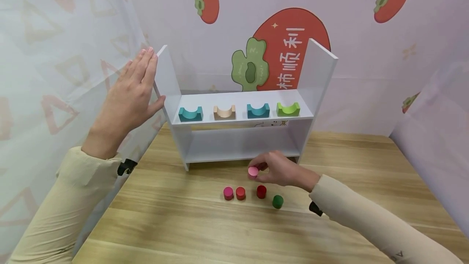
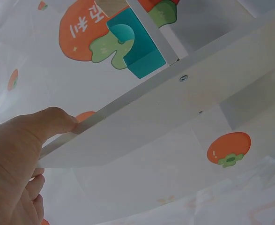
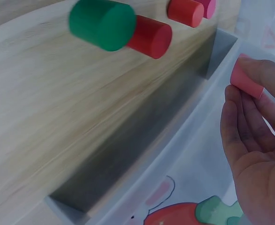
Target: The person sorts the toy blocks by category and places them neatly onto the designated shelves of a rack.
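Observation:
My right hand (image 1: 280, 169) pinches a pink cylinder (image 1: 253, 172) between thumb and fingers, held in front of the white shelf's lower board. In the right wrist view the pink cylinder (image 3: 246, 78) shows from its side. My left hand (image 1: 128, 91) holds the left side panel (image 1: 167, 72) of the shelf, fingers straight along its outside and thumb (image 2: 57, 123) over the front edge. On the table lie a magenta cylinder (image 1: 228, 193), a bright red one (image 1: 240, 193), a dark red one (image 1: 261, 192) and a green one (image 1: 277, 201).
The upper board (image 1: 238, 100) carries a teal cradle block (image 1: 190, 114), a wooden one (image 1: 224, 113), another teal one (image 1: 258, 111) and a lime green one (image 1: 288, 110). A right side panel (image 1: 318, 72) rises opposite. Printed cloth (image 1: 359, 52) hangs behind the wooden table (image 1: 176, 223).

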`<control>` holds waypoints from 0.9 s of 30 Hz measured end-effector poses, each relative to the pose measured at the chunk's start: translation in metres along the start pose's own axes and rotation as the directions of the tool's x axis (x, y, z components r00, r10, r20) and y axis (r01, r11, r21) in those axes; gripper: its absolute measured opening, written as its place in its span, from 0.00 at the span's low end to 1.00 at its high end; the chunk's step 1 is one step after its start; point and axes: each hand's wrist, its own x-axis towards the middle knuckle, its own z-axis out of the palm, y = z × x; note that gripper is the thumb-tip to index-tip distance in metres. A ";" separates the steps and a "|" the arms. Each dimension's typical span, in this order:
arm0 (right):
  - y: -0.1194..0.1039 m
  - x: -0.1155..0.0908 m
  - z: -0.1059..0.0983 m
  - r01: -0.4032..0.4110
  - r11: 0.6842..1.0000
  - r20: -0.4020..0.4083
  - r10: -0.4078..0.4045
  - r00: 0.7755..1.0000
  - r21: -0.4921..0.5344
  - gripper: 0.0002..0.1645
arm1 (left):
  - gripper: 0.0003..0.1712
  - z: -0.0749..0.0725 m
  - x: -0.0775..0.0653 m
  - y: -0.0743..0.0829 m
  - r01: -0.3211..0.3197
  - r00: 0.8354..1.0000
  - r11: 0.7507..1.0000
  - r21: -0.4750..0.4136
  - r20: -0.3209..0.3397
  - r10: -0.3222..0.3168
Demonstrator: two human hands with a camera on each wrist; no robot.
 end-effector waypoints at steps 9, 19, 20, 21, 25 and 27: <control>-0.008 0.026 0.005 -0.009 1.000 0.001 0.009 1.000 0.018 0.16 | 0.57 0.001 0.000 -0.001 0.002 1.000 1.000 -0.009 -0.007 -0.002; -0.014 0.061 0.017 0.007 1.000 -0.003 -0.006 1.000 0.020 0.17 | 0.58 0.002 0.000 -0.001 -0.001 1.000 1.000 -0.005 -0.011 0.001; -0.014 0.065 0.018 0.008 1.000 -0.003 -0.008 1.000 0.026 0.18 | 0.58 0.002 0.000 -0.001 -0.001 1.000 1.000 -0.005 -0.011 0.001; -0.016 0.069 0.019 0.008 1.000 0.000 -0.008 1.000 0.029 0.18 | 0.57 0.002 0.000 -0.002 -0.002 1.000 1.000 -0.005 -0.011 0.001; -0.021 0.084 0.024 0.005 0.999 0.007 -0.005 1.000 0.032 0.19 | 0.57 0.002 0.000 -0.002 -0.002 1.000 1.000 -0.008 -0.013 0.002; -0.024 0.092 0.027 0.007 1.000 0.009 -0.007 1.000 0.016 0.18 | 0.57 0.002 0.000 -0.002 0.000 1.000 1.000 -0.011 -0.012 0.000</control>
